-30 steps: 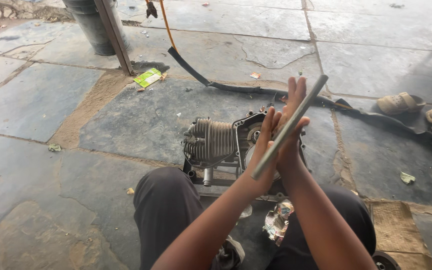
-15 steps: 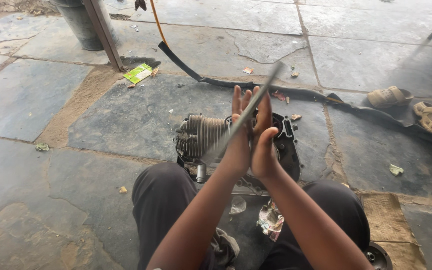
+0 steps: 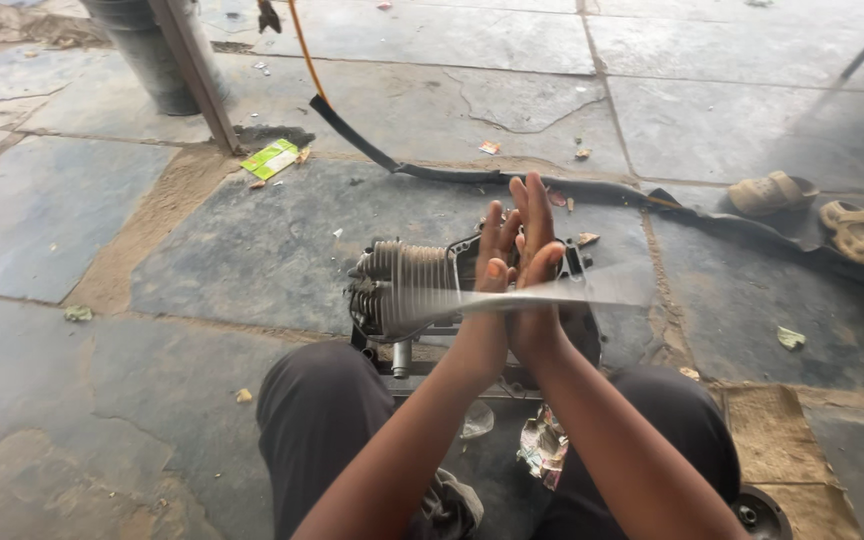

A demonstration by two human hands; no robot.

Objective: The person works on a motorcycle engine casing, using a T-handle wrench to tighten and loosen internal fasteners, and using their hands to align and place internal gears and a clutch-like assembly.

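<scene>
1. At the upper left of the frame a dark post [image 3: 147, 50] stands on the stone floor [image 3: 42, 200], and a green and yellow wrapper [image 3: 270, 158] lies flat just right of its foot, well clear of you.
2. From the top centre an orange cord [image 3: 304, 50] runs down to a black rubber strip [image 3: 432, 172] that trails right across the slabs behind your work.
3. In the middle of the frame the finned engine block [image 3: 414, 290] lies on its side on the floor just ahead of your knees, close enough to reach while you sit.
4. Your left hand [image 3: 487, 290] and right hand [image 3: 537, 275] are pressed palm to palm, fingers straight and pointing up, directly in front of the block.
5. The thin metal rod [image 3: 592, 290] is pinched between the two palms, so both hands are closed flat on it rather than curled round it. It lies nearly level, sticking out to either side, and it is streaked with blur.
6. Below your wrists, at the lower centre, crumpled foil [image 3: 542, 450] sits between your legs.
7. At the right edge a pair of tan sandals [image 3: 817, 212] rests on the slabs, apart from everything else.
</scene>
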